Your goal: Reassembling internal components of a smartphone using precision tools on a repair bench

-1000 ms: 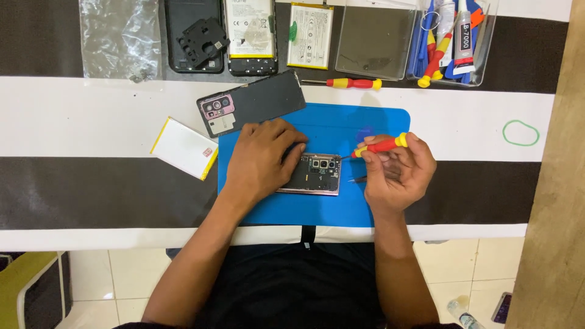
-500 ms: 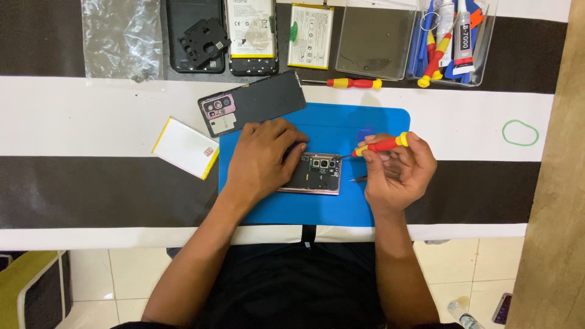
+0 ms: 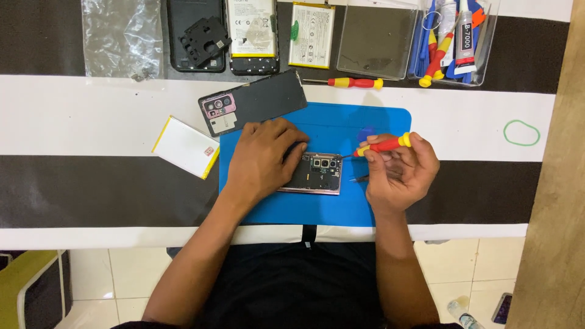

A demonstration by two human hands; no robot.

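- Opened phone [image 3: 317,173] lies on blue mat [image 3: 378,122], pinned flat under left hand [image 3: 263,159].
- Red-yellow screwdriver [image 3: 382,145] is pinched in closed right hand [image 3: 399,170], just right of phone; tip is pointed at its top edge.

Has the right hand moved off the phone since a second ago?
No. The right hand holds the screwdriver at the same spot beside the phone, over the blue mat's right edge.
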